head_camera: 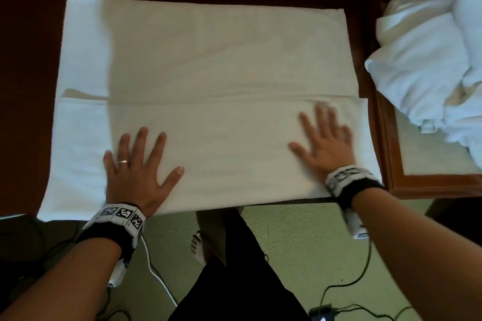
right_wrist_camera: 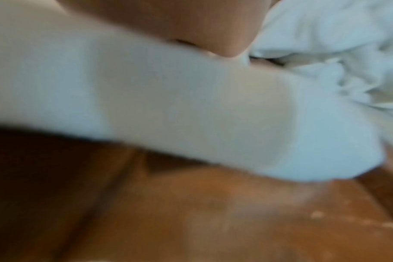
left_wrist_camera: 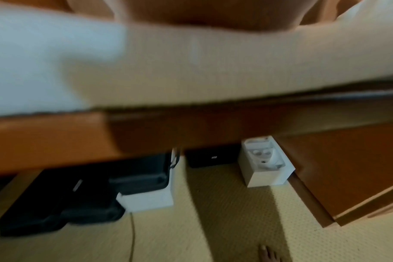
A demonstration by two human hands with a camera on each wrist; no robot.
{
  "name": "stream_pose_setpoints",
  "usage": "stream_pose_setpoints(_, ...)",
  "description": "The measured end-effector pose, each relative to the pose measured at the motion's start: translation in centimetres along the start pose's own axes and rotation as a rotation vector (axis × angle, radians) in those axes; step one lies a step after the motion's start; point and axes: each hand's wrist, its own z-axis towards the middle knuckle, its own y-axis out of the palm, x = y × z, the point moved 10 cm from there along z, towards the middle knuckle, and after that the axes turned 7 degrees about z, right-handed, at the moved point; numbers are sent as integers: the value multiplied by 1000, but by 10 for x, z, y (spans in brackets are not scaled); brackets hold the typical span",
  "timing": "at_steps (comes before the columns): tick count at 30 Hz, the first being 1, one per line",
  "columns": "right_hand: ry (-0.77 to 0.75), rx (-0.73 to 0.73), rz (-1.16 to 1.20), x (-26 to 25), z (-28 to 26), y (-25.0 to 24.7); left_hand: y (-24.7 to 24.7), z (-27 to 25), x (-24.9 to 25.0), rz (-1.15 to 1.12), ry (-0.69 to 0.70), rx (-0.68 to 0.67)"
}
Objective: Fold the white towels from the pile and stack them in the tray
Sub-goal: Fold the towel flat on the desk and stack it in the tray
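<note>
1. pressing flat on the towel (head_camera: 208, 65), the left hand (head_camera: 138, 172) lies with straight, spread fingers on the near folded strip, left of middle, gripping nothing.
2. the right hand (head_camera: 323, 143) does the same nearer the right end, palm down, fingers splayed and blurred; it holds nothing.
3. the towel is spread over the dark table (head_camera: 26, 60), its near third already turned up, that edge running left to right just beyond the fingertips.
4. to do this step well, i judge the palms should sweep outward from the middle, flattening the strip and keeping its ends level with the layer beneath before the far part comes over.
5. the near edge overhangs the table rim, so light pressure seems wise.
6. to the right, the pile (head_camera: 430, 60) of crumpled towels sits in the wooden tray (head_camera: 391, 164), well apart from both hands.
</note>
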Motion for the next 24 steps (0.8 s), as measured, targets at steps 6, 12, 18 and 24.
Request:
stream_pose_setpoints(6, -18, 45, -13, -20, 7, -25, -27, 18, 14, 24, 98, 18)
stream_pose_setpoints(12, -79, -115, -10, -56, 7, -1, -19, 38, -107, 124, -126, -120)
stream_pose_setpoints(18, 34, -200, 38, -69, -14, 6, -33, 12, -82, 172, -13, -164)
stream_pose_setpoints(24, 47, -201, 110, -72, -13, -23, -67, 22, -70, 137, -80, -206)
